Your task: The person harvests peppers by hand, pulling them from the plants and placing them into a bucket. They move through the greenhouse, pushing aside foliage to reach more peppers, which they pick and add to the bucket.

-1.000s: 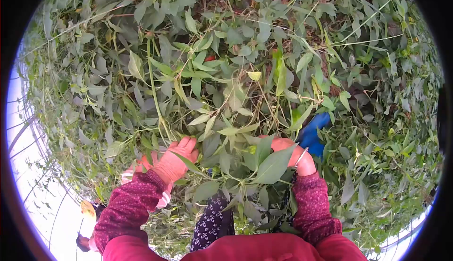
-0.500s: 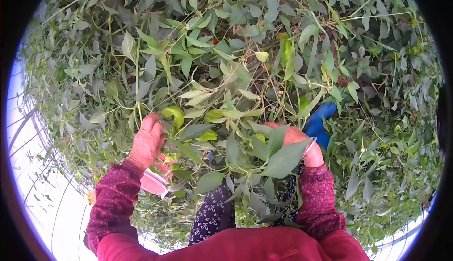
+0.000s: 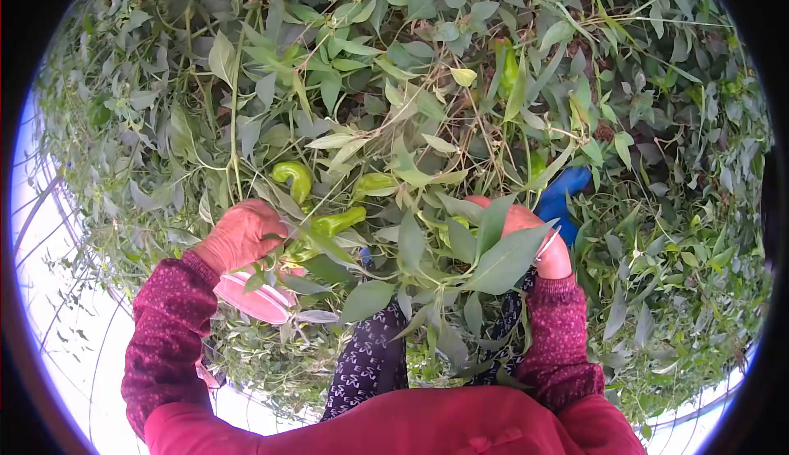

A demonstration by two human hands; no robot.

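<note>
Several light green peppers hang among the leaves: a curled pepper [image 3: 294, 180], a longer pepper [image 3: 339, 221] and another pepper [image 3: 375, 184]. My left hand [image 3: 243, 235] is beside them on the left, its fingers curled in at the foliage; what they pinch is hidden. Below that hand a pink container [image 3: 256, 297] shows partly behind leaves. My right hand [image 3: 526, 226] reaches into the plant on the right, by a branch with large leaves [image 3: 508, 259] that covers its fingers. A white band [image 3: 548, 244] circles the right wrist.
Dense pepper plants surround both hands. A blue object [image 3: 564, 203] lies beyond my right hand, partly under leaves. Another green pepper [image 3: 508, 70] hangs farther off. My legs in patterned trousers [image 3: 371, 356] stand among the plants. Bright pale sheeting [image 3: 74, 323] lies at the left.
My left hand has moved a little left and toward me, fingers curled in more. The peppers beside it show more. The pink container appears farther left. My right hand has barely moved.
</note>
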